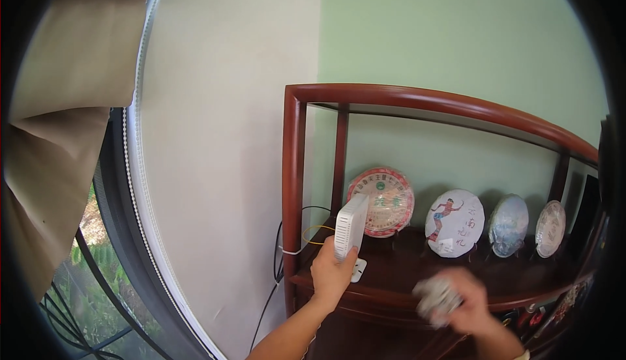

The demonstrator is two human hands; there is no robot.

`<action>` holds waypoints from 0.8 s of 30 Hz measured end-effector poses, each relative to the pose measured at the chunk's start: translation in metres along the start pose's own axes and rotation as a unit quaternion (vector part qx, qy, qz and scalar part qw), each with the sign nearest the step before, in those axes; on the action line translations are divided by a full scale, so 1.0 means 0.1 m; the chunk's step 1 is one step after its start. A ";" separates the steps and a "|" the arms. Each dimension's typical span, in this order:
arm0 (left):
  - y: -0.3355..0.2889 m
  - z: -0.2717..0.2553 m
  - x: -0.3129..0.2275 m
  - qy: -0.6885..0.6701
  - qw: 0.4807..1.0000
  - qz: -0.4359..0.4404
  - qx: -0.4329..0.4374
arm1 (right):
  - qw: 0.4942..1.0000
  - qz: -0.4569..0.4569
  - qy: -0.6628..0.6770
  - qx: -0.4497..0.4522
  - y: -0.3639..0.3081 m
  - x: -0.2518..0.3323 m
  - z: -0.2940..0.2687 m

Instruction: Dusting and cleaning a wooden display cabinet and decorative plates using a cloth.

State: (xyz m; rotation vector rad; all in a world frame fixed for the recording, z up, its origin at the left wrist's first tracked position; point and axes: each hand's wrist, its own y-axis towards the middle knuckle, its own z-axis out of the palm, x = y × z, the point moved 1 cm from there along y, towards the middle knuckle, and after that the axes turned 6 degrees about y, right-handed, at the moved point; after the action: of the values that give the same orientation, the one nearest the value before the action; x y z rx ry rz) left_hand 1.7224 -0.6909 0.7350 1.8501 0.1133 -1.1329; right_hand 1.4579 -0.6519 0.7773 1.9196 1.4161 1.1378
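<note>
My left hand [331, 274] is closed around the lower part of a white, vented box like a router [351, 226], held upright at the left end of the wooden shelf [398, 265]. Below the box a small white stand [358, 270] shows, partly hidden by my fingers. A yellow cable [314, 228] loops out behind it. In front of the shelf's edge, my right hand [471, 301] grips a crumpled, greyish-white cloth [435, 300]; both are smeared by motion. Directly behind the box stands a round tea cake [391, 207] with a red-rimmed wrapper, partly covered by it.
Further right on the shelf stand a white-wrapped tea cake [454, 223], a bluish one [508, 226] and a smaller beige one [550, 230]. Black cables [278, 256] hang beside the shelf's left post [293, 184]. A curtain [72, 54] and a window [104, 282] are at left.
</note>
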 end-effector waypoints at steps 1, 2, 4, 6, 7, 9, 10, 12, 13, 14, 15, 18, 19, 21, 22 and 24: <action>0.00 -0.01 0.02 -0.015 1.000 -0.008 0.003 | 0.999 0.003 -0.034 -0.031 0.21 0.16 -0.18; 0.00 0.00 0.01 -0.034 0.999 -0.013 0.008 | 0.989 -0.023 -0.094 -0.111 0.32 0.18 -0.34; -0.02 -0.01 -0.06 -0.070 0.997 -0.003 0.007 | 0.937 -0.170 -0.238 -0.192 0.69 0.26 -0.59; -0.05 -0.05 -0.05 -0.093 0.996 -0.001 -0.002 | 0.898 -0.263 -0.270 -0.227 1.23 0.35 -0.56; -0.06 -0.06 -0.04 -0.151 0.988 0.002 -0.019 | 0.862 -0.340 -0.297 -0.231 1.49 0.44 -0.52; -0.09 -0.12 -0.08 -0.234 0.971 0.022 -0.033 | 0.785 -0.425 -0.398 -0.213 1.95 0.45 -0.33; -0.13 -0.14 -0.12 -0.283 0.959 0.012 -0.026 | 0.757 -0.468 -0.413 -0.195 2.17 0.39 -0.21; -0.19 -0.28 -0.18 -0.305 0.951 -0.012 -0.041 | 0.699 -0.498 -0.488 -0.159 2.57 0.38 0.23; -0.22 -0.33 -0.13 -0.294 0.955 -0.010 -0.046 | 0.686 -0.476 -0.523 -0.168 2.74 0.35 0.42; -0.26 -0.34 -0.10 -0.311 0.949 -0.006 -0.055 | 0.671 -0.454 -0.558 -0.177 2.84 0.33 0.50; -0.27 -0.35 -0.11 -0.309 0.950 0.002 -0.052 | 0.669 -0.447 -0.566 -0.181 2.87 0.29 0.48; -0.36 -0.47 -0.21 -0.301 0.953 -0.020 -0.028 | 0.638 -0.437 -0.599 -0.206 2.83 0.19 0.27; -0.38 -0.51 -0.23 -0.292 0.955 -0.053 -0.015 | 0.644 -0.423 -0.605 -0.201 2.77 0.16 0.13; -0.43 -0.56 -0.17 -0.273 0.960 -0.058 -0.018 | 0.644 -0.401 -0.622 -0.197 2.57 0.17 -0.19; -0.44 -0.58 -0.12 -0.250 0.965 -0.066 -0.030 | 0.647 -0.387 -0.631 -0.183 2.45 0.16 -0.40; -0.47 -0.61 -0.01 -0.256 0.964 -0.051 -0.050 | 0.644 -0.367 -0.649 -0.171 2.20 0.11 -0.84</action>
State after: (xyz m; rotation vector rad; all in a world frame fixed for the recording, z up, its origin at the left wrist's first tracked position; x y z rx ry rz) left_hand 1.7378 -0.6187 0.7130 1.4260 -0.0334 -1.6110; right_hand 1.5037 -0.7231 0.9977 1.0652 0.7836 -0.4129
